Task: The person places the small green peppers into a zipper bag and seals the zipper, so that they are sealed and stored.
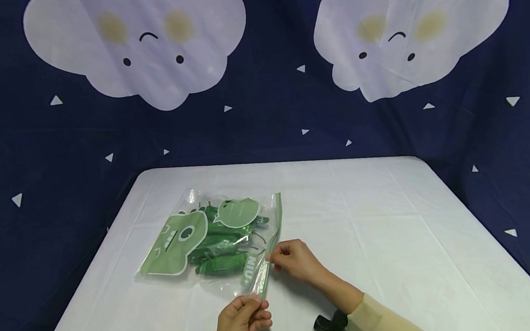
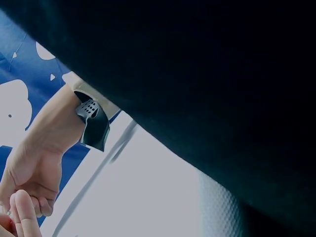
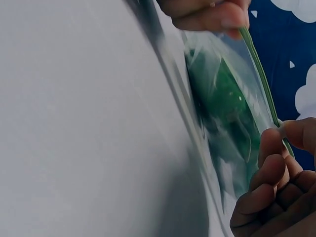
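Observation:
A clear zip bag (image 1: 234, 287) with green cartoon prints lies on the white table, its green zip edge facing right. Inside are several green peppers (image 1: 221, 265), some with thin curved stems. My left hand (image 1: 242, 323) pinches the near corner of the zip edge. Farther up that edge, my right hand (image 1: 298, 261) pinches the strip between thumb and forefinger. In the right wrist view, the green zip strip (image 3: 261, 74) runs taut between both hands. Only some left fingertips (image 2: 24, 212) show in the left wrist view, close to the right hand (image 2: 39, 168).
The white-covered table (image 1: 367, 220) extends to the right of the bag. A black wrist mount (image 1: 329, 326) sits at the right sleeve cuff (image 1: 375, 318). Behind the table hangs a dark blue curtain (image 1: 275, 123) with clouds and triangles.

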A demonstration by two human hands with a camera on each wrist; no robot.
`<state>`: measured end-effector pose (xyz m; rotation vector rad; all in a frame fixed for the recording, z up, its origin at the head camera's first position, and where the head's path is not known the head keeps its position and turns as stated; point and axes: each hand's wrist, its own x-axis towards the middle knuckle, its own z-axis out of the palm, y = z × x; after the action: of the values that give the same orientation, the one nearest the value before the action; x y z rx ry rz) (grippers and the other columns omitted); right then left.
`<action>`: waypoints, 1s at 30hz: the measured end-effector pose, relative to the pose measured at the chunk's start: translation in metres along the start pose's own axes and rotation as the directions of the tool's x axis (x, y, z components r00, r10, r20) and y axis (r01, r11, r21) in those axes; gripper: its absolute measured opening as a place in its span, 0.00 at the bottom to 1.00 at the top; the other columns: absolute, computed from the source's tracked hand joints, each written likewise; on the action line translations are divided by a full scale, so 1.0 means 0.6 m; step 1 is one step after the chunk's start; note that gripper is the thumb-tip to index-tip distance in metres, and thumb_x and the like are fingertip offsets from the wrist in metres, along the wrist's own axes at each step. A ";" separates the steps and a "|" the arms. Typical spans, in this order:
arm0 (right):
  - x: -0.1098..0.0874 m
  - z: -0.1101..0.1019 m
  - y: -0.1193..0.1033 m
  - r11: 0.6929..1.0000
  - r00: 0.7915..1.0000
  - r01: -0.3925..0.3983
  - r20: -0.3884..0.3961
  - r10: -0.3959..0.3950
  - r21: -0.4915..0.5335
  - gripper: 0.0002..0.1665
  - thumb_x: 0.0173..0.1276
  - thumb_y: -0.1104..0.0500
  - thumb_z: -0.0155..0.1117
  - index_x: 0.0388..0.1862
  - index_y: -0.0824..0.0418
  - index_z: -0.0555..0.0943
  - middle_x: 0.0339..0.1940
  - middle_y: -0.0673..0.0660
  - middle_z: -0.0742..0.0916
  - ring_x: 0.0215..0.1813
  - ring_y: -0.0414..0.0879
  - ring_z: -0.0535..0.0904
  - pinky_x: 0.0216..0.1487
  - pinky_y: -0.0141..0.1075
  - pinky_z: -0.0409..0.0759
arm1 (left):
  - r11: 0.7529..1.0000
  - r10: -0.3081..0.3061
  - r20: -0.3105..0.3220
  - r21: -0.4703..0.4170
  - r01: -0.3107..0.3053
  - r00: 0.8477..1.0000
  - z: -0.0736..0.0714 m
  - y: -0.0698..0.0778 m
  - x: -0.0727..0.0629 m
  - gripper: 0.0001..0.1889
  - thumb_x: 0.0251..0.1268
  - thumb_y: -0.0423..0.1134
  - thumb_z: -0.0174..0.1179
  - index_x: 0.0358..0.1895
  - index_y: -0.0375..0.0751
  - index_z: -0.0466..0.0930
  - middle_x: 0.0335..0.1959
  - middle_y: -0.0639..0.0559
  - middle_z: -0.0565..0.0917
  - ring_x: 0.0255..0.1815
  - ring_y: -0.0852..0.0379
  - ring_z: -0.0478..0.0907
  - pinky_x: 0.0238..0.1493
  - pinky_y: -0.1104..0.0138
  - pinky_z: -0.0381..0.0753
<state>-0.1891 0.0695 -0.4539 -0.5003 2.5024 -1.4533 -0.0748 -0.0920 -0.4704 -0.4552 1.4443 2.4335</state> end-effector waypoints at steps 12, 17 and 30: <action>0.035 -0.012 0.003 1.000 0.999 -0.023 -0.038 0.023 -0.008 0.16 0.62 0.56 0.61 0.17 0.62 0.81 0.14 0.58 0.82 0.14 0.35 0.64 0.14 0.25 0.59 | 1.000 0.004 0.000 -0.008 -0.004 1.000 0.000 0.002 0.000 0.05 0.64 0.35 0.59 0.36 0.37 0.75 0.29 0.53 0.83 0.28 0.63 0.83 0.34 0.71 0.88; 0.048 -0.019 0.005 0.999 0.998 -0.039 -0.055 0.038 -0.011 0.16 0.62 0.57 0.61 0.16 0.61 0.81 0.13 0.55 0.82 0.14 0.36 0.64 0.13 0.25 0.59 | 1.000 0.005 -0.007 -0.012 -0.005 1.000 0.000 0.003 0.001 0.05 0.64 0.35 0.59 0.35 0.37 0.75 0.29 0.53 0.83 0.27 0.63 0.83 0.34 0.71 0.88; 0.087 -0.035 0.011 0.996 0.993 -0.087 -0.078 0.089 0.023 0.16 0.62 0.56 0.61 0.18 0.63 0.80 0.14 0.56 0.83 0.14 0.38 0.64 0.14 0.27 0.58 | 1.000 -0.004 -0.008 -0.029 0.004 1.000 0.000 0.002 0.002 0.04 0.63 0.34 0.59 0.35 0.38 0.76 0.28 0.53 0.83 0.27 0.63 0.83 0.34 0.71 0.88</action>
<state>-0.2456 0.0693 -0.4496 -0.3304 2.5332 -1.4907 -0.0761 -0.0927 -0.4699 -0.4735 1.4120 2.4552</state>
